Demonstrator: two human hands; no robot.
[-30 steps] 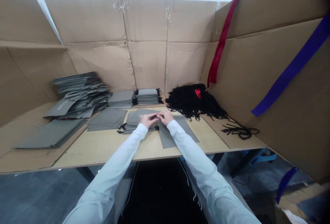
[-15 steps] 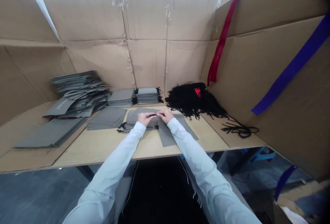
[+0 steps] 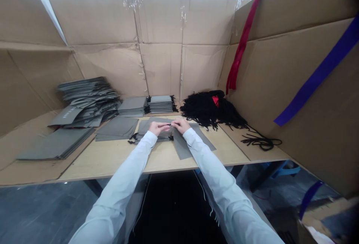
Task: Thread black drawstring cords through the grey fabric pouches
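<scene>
My left hand (image 3: 157, 127) and my right hand (image 3: 181, 125) meet over a flat grey paper bag (image 3: 190, 143) lying on the wooden table (image 3: 117, 159). Both hands pinch a short black cord (image 3: 169, 125) stretched between them, fingers closed on its ends. Under my left hand lies a small stack of grey bags with cords (image 3: 148, 131). Both arms wear pale long sleeves.
A heap of black cords (image 3: 209, 110) lies at the back right, with loose cords (image 3: 260, 142) trailing nearer. Stacks of grey bags (image 3: 86, 100) fill the left and back. Cardboard walls (image 3: 162, 45) surround the table, with a red ribbon (image 3: 239, 45) and a purple ribbon (image 3: 319, 72) hanging.
My hands have stayed over the grey bag with the cord held between them; they shifted only slightly.
</scene>
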